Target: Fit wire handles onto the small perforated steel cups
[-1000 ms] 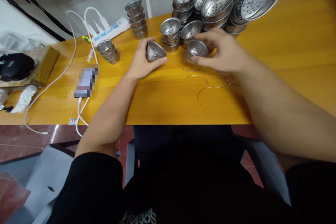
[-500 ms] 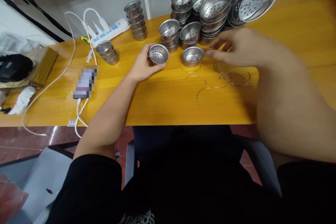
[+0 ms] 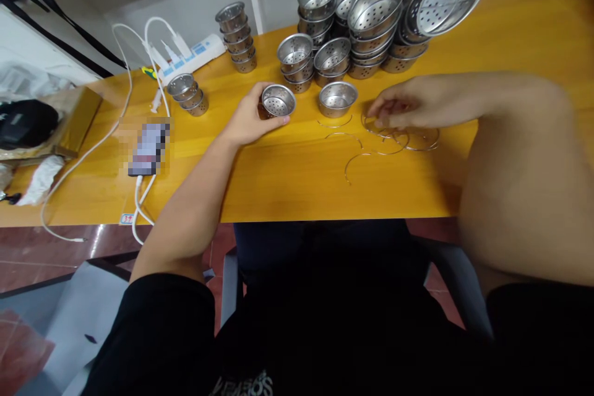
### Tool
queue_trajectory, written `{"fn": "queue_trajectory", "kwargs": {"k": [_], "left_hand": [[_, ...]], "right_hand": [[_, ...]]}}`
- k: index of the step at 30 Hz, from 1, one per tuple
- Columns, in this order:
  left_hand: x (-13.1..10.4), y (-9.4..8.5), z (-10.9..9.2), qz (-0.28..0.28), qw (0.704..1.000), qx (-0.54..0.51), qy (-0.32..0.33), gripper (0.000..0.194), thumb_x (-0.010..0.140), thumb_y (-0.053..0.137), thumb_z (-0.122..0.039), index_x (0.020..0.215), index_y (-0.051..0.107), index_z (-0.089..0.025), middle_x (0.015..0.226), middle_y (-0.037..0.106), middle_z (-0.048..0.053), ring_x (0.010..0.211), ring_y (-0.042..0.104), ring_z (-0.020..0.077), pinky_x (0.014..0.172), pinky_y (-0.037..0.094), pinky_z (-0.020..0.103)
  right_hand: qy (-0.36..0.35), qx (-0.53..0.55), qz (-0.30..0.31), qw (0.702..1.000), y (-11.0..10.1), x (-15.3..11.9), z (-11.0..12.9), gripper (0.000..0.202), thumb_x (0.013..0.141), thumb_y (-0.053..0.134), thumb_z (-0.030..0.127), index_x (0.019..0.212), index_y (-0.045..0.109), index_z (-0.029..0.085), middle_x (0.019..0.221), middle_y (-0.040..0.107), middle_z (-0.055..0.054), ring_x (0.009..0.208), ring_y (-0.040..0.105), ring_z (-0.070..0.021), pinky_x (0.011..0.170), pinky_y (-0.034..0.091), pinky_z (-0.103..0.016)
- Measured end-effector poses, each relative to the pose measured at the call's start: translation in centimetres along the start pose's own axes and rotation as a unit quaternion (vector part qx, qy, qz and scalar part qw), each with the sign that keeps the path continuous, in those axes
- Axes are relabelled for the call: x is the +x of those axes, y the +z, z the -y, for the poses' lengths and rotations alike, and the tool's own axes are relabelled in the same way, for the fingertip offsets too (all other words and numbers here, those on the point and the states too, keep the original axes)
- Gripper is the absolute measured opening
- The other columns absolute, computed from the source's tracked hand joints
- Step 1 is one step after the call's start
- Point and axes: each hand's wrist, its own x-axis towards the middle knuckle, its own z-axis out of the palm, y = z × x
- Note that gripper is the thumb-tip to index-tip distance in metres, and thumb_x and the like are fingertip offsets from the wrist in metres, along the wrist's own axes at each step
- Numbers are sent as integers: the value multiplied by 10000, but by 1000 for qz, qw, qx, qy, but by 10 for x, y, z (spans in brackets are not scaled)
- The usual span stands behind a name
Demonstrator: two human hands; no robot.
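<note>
Head view: the left hand (image 3: 245, 119) grips a perforated metal cup (image 3: 278, 101) by its side, thumb at the near edge and fingers around the far side, the mouth facing up; a lone cup (image 3: 338, 99) stands on the table (image 3: 278, 179), between the two hands; the right hand (image 3: 417, 103) bends its fingers down over a tangle of thin wire rings (image 3: 438, 136), though whether they pinch one cannot be told. Judging by how things lie, the nested cups are grouped, while the held one and the lone one are apart from any stack and the wires lie loose; how much work is finished or left cannot be told. Counting gives one cup in the left hand and one alone; beyond the left hand, a short stack (image 3: 188, 96) of three and a tall stack (image 3: 239, 40) of what looks like five; beyond the lone cup, a front stack (image 3: 297, 62) of three and a low stack (image 3: 331, 60) of two; the bigger stacks (image 3: 375, 12) farther back overlap too much for a sure count, as do the wires.
</note>
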Motion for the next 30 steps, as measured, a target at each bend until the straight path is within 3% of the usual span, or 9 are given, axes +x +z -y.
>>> {"fn": "queue_trajectory", "kwargs": {"k": [1,3,6,9,13,16,19,25,30], "left_hand": [[0,0,1,2,1000,-1,2,1181,820,1084,-1042,1659,698,-306,1655,808,202,1571,818,477,1425,673,752],[0,1,2,7,1000,1,3,1180,814,1085,-1045,1653,698,-311,1653,813,195,1569,822,476,1424,676,745],[0,2,2,11,1000,5,3,1156,832,1092,-1023,1657,695,-317,1660,813,184,1580,820,470,1425,679,719],[0,1,3,14,1000,3,6,1158,846,1088,-1019,1668,693,-304,1657,810,195,1575,820,470,1424,680,718],[1,1,1,18,1000,-8,3,1221,797,1085,-1059,1647,707,-267,1620,817,204,1559,823,481,1422,671,734],[2,0,-2,20,1000,-19,-4,1239,774,1100,-1054,1629,728,-238,1604,820,199,1564,820,483,1437,658,719],[2,0,-3,22,999,-29,-8,1229,763,1133,-1010,1625,736,-229,1596,827,198,1561,822,482,1437,662,699],[3,0,-2,27,999,-31,-11,1220,765,1140,-988,1623,736,-220,1591,822,211,1533,827,477,1419,668,699],[2,-1,-3,28,999,-32,-4,1212,762,1132,-1013,1594,750,-219,1572,830,206,1506,832,467,1411,672,696]], "right_hand": [[13,38,81,996,-3,-2,4,250,972,1077,445,1191,983,370,1142,988,-32,912,953,-326,779,796,-456],[23,61,133,989,-9,-5,5,298,1019,1047,431,1299,958,383,1251,990,-35,1031,972,-340,876,817,-485],[5,16,81,997,-17,-9,0,368,1012,1077,522,1321,948,370,1263,988,-57,1034,961,-347,873,795,-495],[28,-12,105,994,-15,-8,6,446,934,1146,616,1246,939,374,1208,981,-55,982,939,-358,825,769,-504],[96,-87,126,984,-1,-4,41,242,956,1075,405,1041,869,309,980,918,-44,832,852,-328,742,658,-473],[84,-137,133,978,6,-3,68,86,1074,886,301,1151,879,264,1071,929,-58,901,846,-306,827,607,-451],[85,-156,131,975,9,-5,85,119,1081,814,205,1166,886,246,1080,927,-55,907,831,-288,851,580,-438],[126,-210,150,958,13,-11,112,267,1063,773,64,859,799,235,819,810,-33,725,723,-237,727,492,-417],[134,-260,160,943,21,-9,127,301,1064,870,122,797,782,228,743,742,-59,708,689,-254,711,449,-446]]}}
